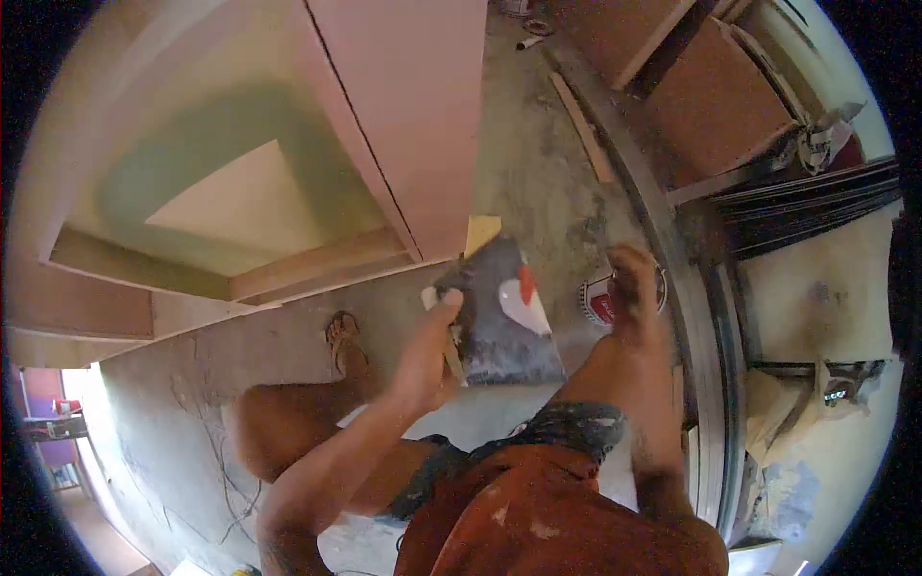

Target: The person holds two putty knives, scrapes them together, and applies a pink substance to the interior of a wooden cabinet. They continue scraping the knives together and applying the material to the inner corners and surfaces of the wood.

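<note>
My left hand (437,322) grips the left edge of a dark flat board (488,331), with the thumb on top. On the board sit a white paste-like patch (523,315) and a small red blob (525,284) at its upper edge. A yellow piece (483,231) shows just past the board's far corner. My right hand (632,278), smeared by motion, overlaps a white and red tin (598,304) on the floor. Its fingers are too blurred to make out, and part of the tin is hidden behind it.
A pinkish wooden cabinet (408,115) with a framed recess stands ahead and to the left. On the right are a metal track (709,370), brown panels (720,106) and dark rods (816,211). A wooden strip (581,128) lies on the floor beyond the tin.
</note>
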